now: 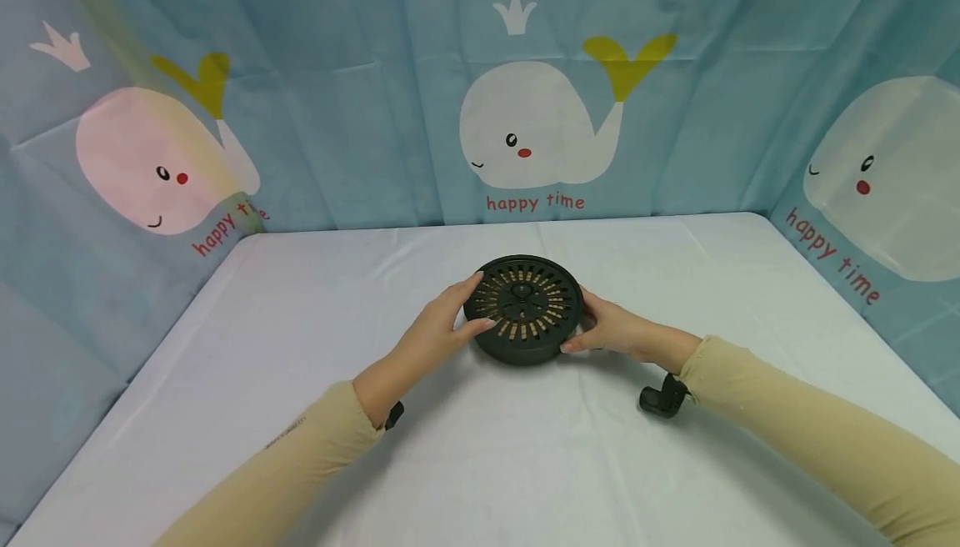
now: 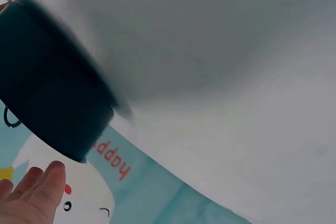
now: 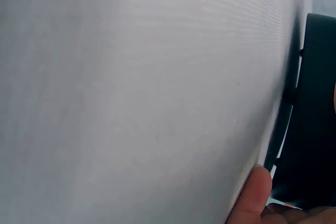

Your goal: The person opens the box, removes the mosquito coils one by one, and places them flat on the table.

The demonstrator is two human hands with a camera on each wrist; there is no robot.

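A round black mosquito coil holder (image 1: 522,345) with a slotted lid (image 1: 521,291) is between both hands at the middle of the white table. Brown shows through the slots. My left hand (image 1: 435,322) reaches over its left side, thumb and fingers spread, with fingertips right at the lid's rim. In the left wrist view, the fingers (image 2: 44,187) look fairly straight beside the dark wall, where a small ring (image 2: 11,119) hangs. My right hand (image 1: 618,326) grips the right side low down, its thumb (image 3: 255,190) near the bottom edge in the right wrist view.
A white cloth covers the table (image 1: 480,464). Behind it and at both sides hangs a blue curtain (image 1: 360,138) printed with whales. Black wrist cameras stick out below the beige sleeves, the right one (image 1: 662,397) close over the table.
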